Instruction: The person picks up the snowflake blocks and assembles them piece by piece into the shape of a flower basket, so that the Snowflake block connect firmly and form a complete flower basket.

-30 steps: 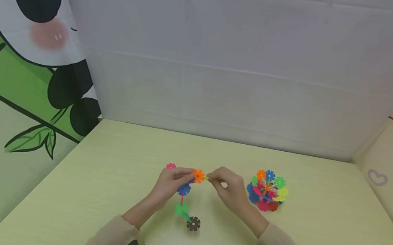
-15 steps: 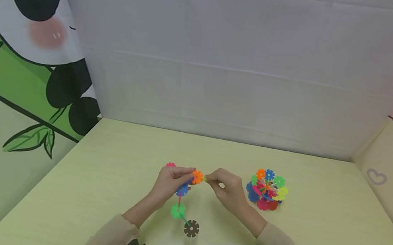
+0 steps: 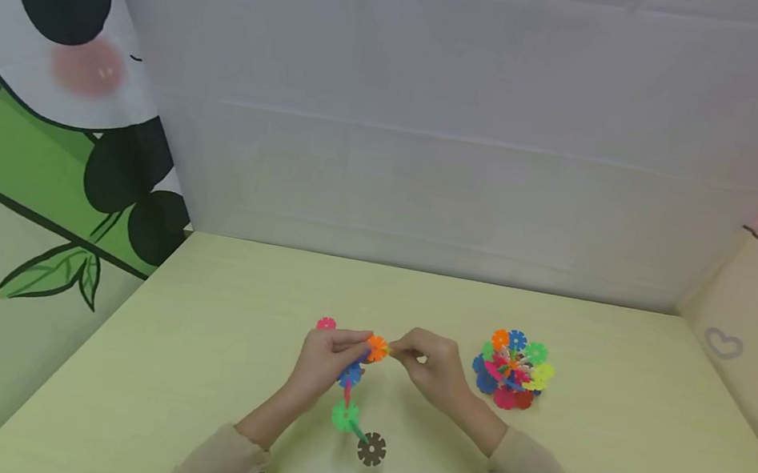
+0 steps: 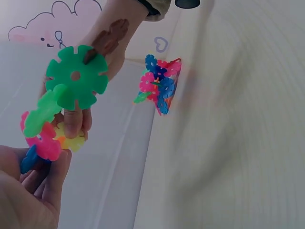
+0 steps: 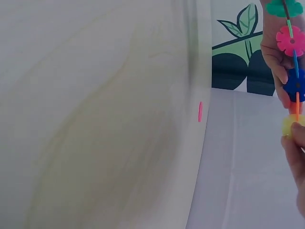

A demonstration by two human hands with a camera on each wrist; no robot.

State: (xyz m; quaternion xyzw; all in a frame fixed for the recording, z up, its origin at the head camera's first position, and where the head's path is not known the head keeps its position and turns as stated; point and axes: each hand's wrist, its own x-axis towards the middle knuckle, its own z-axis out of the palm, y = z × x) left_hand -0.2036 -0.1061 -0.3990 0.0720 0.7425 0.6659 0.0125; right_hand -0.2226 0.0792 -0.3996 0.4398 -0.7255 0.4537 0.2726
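Observation:
A chain of notched plastic snowflake discs hangs between the hands in the head view. My left hand (image 3: pixel 320 366) grips it near the blue disc (image 3: pixel 350 375) and the orange disc (image 3: pixel 377 348). Below dangle a green disc (image 3: pixel 345 417) and a dark brown disc (image 3: pixel 372 449). With thumb and fingertips, my right hand (image 3: pixel 435 366) pinches the yellow disc (image 5: pixel 289 125), which meets the orange one at the chain's upper end. The left wrist view shows a pink disc (image 4: pixel 46 143) between the green and blue ones. Fingers partly hide the blue and yellow discs.
To the right of the hands, a heap of colourful snowflake discs (image 3: pixel 513 368) sits on the pale table (image 3: pixel 240 290). One loose pink disc (image 3: pixel 326 324) lies just beyond the left hand. Printed cloth walls enclose the table's back and sides.
Both hands keep their hold and have shifted only slightly toward the near side. The chain's hanging green and brown discs have swung a little and sit lower in view.

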